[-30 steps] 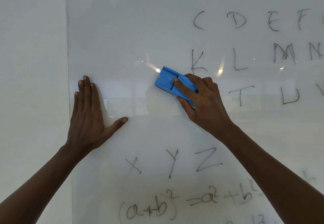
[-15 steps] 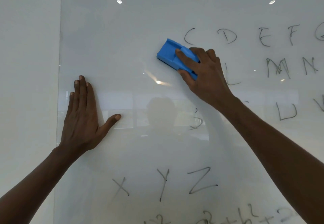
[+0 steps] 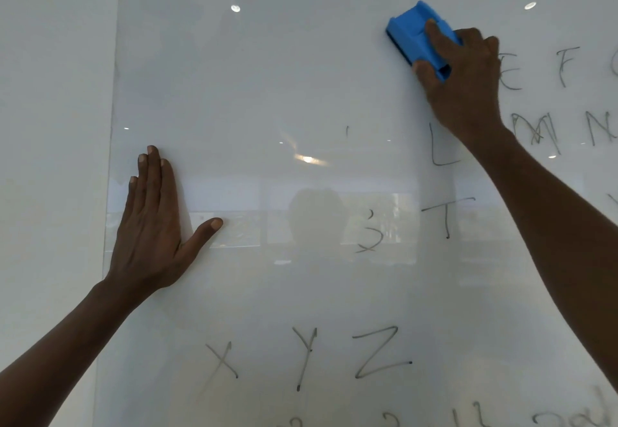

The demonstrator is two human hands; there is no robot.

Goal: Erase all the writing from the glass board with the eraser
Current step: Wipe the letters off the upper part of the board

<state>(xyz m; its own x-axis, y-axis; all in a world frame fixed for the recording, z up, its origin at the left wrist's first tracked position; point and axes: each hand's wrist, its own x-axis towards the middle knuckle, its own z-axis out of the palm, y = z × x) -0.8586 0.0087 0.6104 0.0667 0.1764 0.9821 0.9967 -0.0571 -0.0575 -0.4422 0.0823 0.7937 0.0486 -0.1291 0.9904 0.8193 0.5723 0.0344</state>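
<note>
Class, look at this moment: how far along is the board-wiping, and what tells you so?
Done: the glass board's upper left is bare apart from a faint smudge. In hand: the right hand holds the blue eraser near the top; the left hand rests flat on the glass. Left: E, F, L, M, T, X, Y, Z and lower scribbles.

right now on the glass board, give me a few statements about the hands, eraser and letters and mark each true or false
1. The right hand grips the blue eraser. True.
2. The left hand holds a marker. False: it lies flat on the glass board, fingers straight, holding nothing.
3. The letters X, Y and Z are wiped off. False: all three remain, low on the board.
4. The eraser is at the bottom of the board. False: it is high up, at upper right.
5. An L and a T remain below the eraser. True.
</note>
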